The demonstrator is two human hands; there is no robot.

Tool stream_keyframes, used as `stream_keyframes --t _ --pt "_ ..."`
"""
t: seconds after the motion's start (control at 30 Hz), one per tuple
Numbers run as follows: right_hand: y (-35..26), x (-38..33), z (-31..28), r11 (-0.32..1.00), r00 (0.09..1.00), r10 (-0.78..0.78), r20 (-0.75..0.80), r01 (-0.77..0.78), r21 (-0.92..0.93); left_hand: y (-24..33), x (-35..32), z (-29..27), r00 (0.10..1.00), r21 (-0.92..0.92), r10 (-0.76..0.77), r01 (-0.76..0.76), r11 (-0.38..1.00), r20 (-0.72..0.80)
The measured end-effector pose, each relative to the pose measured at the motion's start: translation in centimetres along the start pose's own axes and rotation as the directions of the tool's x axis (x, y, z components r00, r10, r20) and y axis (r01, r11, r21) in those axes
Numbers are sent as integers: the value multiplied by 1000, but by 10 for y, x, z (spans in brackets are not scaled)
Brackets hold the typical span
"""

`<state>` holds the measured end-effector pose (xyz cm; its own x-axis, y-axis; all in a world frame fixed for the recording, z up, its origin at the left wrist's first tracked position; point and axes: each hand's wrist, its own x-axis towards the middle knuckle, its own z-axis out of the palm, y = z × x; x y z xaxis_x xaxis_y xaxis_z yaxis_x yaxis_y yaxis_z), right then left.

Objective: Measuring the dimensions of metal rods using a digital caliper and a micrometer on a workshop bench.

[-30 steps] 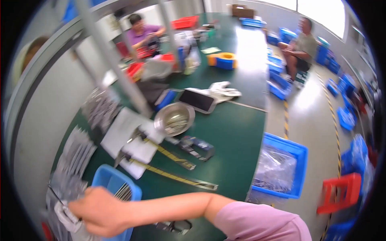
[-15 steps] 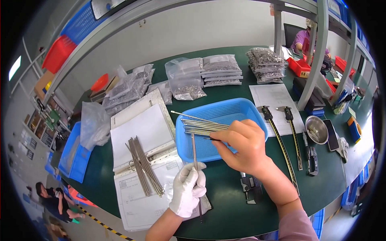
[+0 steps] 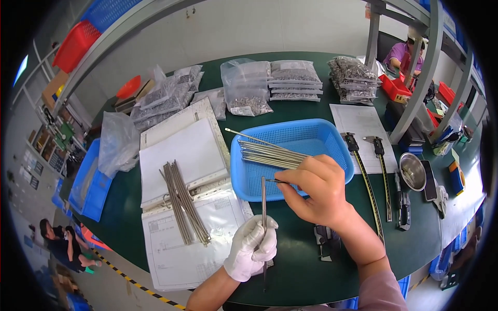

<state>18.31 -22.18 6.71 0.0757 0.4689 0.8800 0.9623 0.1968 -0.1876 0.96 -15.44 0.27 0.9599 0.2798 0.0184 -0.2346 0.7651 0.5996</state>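
Observation:
My left hand (image 3: 252,248), in a white glove, is closed around a thin metal rod (image 3: 264,199) held roughly upright. My bare right hand (image 3: 317,189) pinches a thin dark pin-like piece (image 3: 271,180); its tip is at the rod's top end, and whether it enters the rod I cannot tell. Behind my right hand, several shiny metal rods (image 3: 267,153) lie in a blue perforated basket (image 3: 241,194), partly hidden by the hand. A second bundle of duller rods (image 3: 184,207) rests on an open binder of drawings (image 3: 171,259) to the left.
Two calipers (image 3: 358,155) lie at the right near a metal bowl (image 3: 412,171) and a phone (image 3: 429,181). A digital gauge (image 3: 324,241) is beside my right forearm. Bags of small metal parts (image 3: 295,80) line the back. A shelf post (image 3: 420,78) stands at right; another person (image 3: 402,54) sits beyond.
My left hand has moved slightly right with its rod, bringing the rod's top to the dark piece's tip. My right hand keeps its pinch. The whole view has shifted a little.

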Motion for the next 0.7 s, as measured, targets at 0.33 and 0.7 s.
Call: stream_keyframes --t 0.33,0.7 --pt "0 -2 5 1000 1000 -23 0 23 8 2 0 -1 997 -73 -43 47 996 57" --pt "3 -4 10 998 998 -56 12 55 29 -3 -4 -2 981 -144 -79 106 984 177"
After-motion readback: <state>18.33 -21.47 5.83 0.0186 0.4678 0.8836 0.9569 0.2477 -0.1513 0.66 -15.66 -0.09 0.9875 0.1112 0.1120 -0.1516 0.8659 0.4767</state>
